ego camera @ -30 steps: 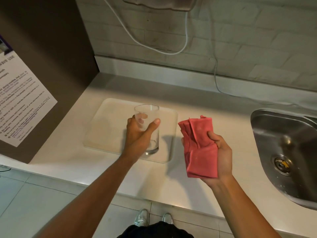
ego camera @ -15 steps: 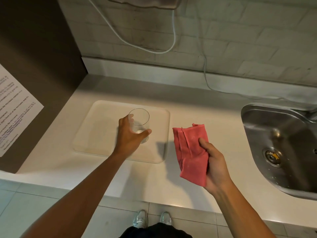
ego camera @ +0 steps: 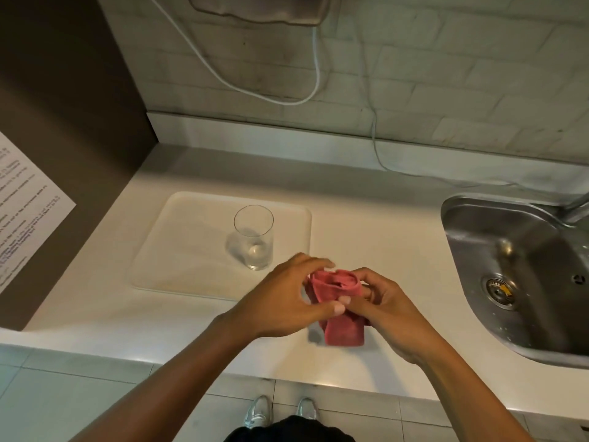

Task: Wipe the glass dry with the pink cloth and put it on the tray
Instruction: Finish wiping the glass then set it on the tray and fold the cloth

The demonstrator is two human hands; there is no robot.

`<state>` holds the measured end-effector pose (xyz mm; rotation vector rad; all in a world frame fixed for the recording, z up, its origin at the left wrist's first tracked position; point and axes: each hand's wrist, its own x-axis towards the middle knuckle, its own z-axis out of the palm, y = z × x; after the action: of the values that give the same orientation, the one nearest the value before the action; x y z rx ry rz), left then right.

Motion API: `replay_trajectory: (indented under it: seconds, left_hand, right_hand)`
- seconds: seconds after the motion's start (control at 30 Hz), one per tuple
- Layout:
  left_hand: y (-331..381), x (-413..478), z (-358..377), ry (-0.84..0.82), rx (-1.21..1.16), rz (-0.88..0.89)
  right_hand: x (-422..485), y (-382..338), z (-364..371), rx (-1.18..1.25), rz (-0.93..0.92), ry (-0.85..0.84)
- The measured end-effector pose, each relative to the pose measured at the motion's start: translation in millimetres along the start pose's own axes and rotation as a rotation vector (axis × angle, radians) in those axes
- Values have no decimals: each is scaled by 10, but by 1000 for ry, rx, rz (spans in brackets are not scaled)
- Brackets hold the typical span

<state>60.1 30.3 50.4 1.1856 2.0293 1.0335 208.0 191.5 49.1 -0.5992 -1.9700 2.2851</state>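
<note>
Glass (ego camera: 253, 237) upright on tray (ego camera: 178, 250)

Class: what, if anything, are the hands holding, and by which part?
Both hands, left and right, hold the pink cloth by its bunched upper end. Nothing holds the glass.

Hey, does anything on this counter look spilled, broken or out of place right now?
Nothing stands out. The glass stands upright on the tray, with no visible cracks or puddle around it. Both hands, left and right, hold the pink cloth over the counter.

Printed notice (ego camera: 22, 215), left edge of frame, fixed to dark cabinet panel (ego camera: 63, 100): lines of small black text, too blurred to read.
</note>
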Motion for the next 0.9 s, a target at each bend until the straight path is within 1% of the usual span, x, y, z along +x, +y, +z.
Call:
replay_trajectory:
  seconds: [0.13, 0.23, 0.4, 0.5, 0.57, 0.63, 0.7, 0.8, 0.9]
  left_hand:
    - [-92, 55, 41, -11, -74, -30]
    - [-153, 94, 70, -40, -63, -75]
    - [-110, 321, -52, -45, -37, -121]
    - [-29, 588, -174, -53, 3, -147]
    - [21, 818, -230, -57, 83, -151]
    - [84, 1045, -264, -20, 167, -125]
    - [156, 1234, -294, 44, 203, -92]
    - [206, 1421, -306, 153, 219, -77]
    - [111, 1415, -215, 214, 221, -27]
  right_hand:
    - [-35, -20, -101, -145, 83, -66]
    - [-26, -27, -157, -218, 95, -112]
    - [189, -146, -305, -417, 87, -75]
    - [426, -320, -433, -594, 116, -85]
    - [629, -440, -519, -757, 126, -82]
    - [855, -553, -573, -919, 94, -40]
    - [1058, -655, -604, -1044, 20, 43]
    - [1243, -729, -646, -1123, -90, 167]
    - [1246, -600, -667, -1147, -183, 227]
